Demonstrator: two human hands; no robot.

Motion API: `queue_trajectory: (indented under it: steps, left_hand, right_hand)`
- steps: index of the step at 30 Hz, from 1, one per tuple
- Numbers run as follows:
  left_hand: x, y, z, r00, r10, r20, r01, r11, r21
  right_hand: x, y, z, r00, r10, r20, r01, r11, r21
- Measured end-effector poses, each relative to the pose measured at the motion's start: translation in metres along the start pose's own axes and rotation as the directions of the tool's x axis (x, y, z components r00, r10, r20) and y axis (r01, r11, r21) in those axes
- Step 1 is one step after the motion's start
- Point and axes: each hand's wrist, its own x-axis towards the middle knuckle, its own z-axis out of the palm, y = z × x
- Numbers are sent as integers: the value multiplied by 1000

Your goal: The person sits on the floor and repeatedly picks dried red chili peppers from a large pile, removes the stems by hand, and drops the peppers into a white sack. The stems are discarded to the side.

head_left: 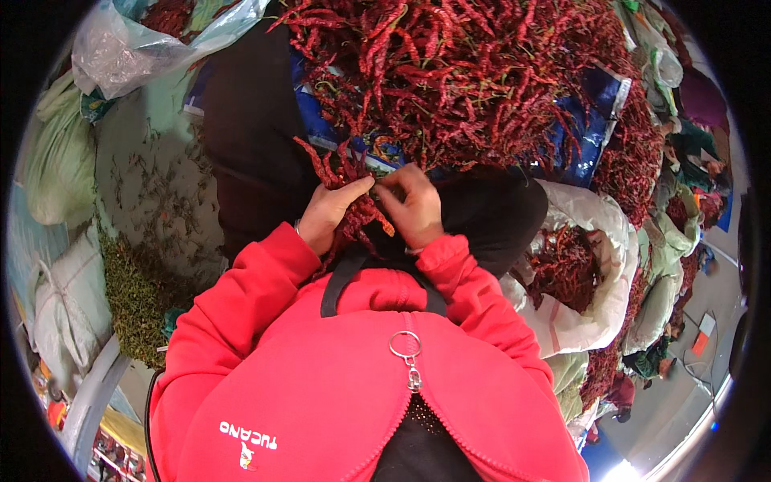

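A bunch of dried red chillies (pixel 360 212) is gripped in my left hand (pixel 328 211), its wrinkled pods sticking out above and below the fingers. My right hand (pixel 414 202) is bent close beside it, thumb and forefinger drawn together near my left thumb tip. Whatever may be between those fingertips is too small to make out. Both hands are over my lap, between dark trouser legs (pixel 259 132). Just beyond them rises a large heap of dried red chillies (pixel 446 78), many with pale stems, on a blue printed plastic sheet (pixel 587 141).
An open white woven sack (pixel 617 283) at my right holds chillies. Loose stems (pixel 159 211) litter the floor at left, near a greenish-brown pile (pixel 135 289). Filled sacks (pixel 60 156) and a clear plastic bag (pixel 144 60) line the left. Other people (pixel 699 156) sit far right.
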Motion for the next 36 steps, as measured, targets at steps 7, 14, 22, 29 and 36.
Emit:
queue_trajectory:
  steps: [7, 14, 22, 29, 36]
  left_hand:
    - [-13, 4, 9, 992, 94, 84, -104, 987, 119]
    - [-24, 39, 10, 998, 57, 38, -60, 993, 97]
    - [6, 199, 74, 781, 603, 164, -624, 764, 163]
    - [90, 370, 20, 43, 815, 577, -335, -533, 777]
    - [131, 433, -87, 513, 727, 456, 392, -671, 629]
  right_hand:
    - [-18, -3, -12, 998, 58, 28, -64, 959, 278]
    - [-30, 33, -5, 970, 226, 93, -240, 809, 537]
    - [-43, 80, 4, 933, 354, 59, -320, 745, 585]
    - [-29, 68, 2, 926, 353, 132, -373, 809, 455]
    - [-27, 73, 7, 915, 362, 181, -402, 766, 501]
